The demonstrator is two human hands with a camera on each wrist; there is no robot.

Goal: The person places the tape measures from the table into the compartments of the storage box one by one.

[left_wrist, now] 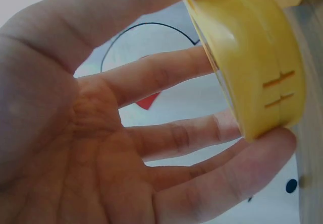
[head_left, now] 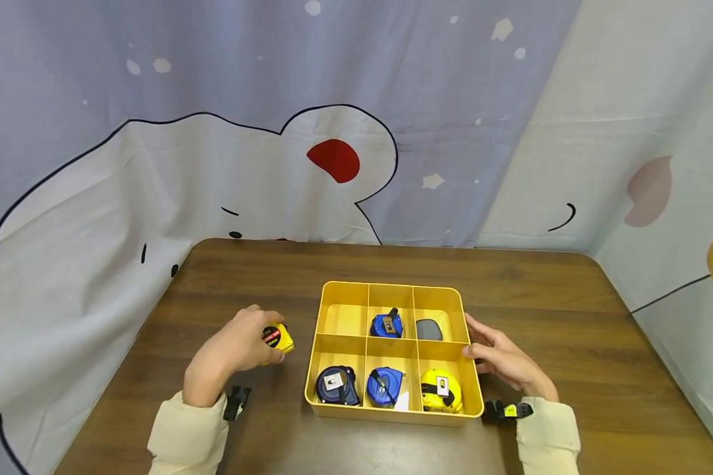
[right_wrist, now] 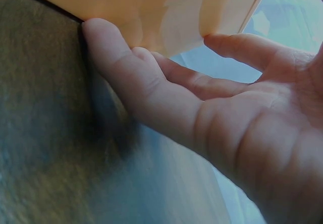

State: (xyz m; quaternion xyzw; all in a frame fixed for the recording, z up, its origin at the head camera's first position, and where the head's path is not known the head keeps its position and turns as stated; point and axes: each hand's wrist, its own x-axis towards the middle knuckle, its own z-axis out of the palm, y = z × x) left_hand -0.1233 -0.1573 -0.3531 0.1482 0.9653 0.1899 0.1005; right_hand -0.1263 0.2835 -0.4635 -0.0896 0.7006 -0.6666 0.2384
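My left hand (head_left: 237,344) grips a yellow tape measure (head_left: 278,338) between thumb and fingers, left of a yellow divided box (head_left: 386,419). Its dark round label faces up in the head view; its ridged yellow case (left_wrist: 252,57) fills the upper right of the left wrist view. On the box's right side rests my right hand (head_left: 505,356), fingertips against the outer wall (right_wrist: 151,17) and thumb at the rim. Inside the box lie a navy tape measure (head_left: 337,385), two blue tape measures, one in front (head_left: 383,385) and one behind (head_left: 387,324), and a yellow tape measure (head_left: 442,390).
A grey rounded object (head_left: 429,330) sits in the back right compartment. The box stands on a brown wooden table (head_left: 570,316). Behind the table hangs a printed curtain (head_left: 440,132), which also runs along the sides. Dark straps circle both wrists.
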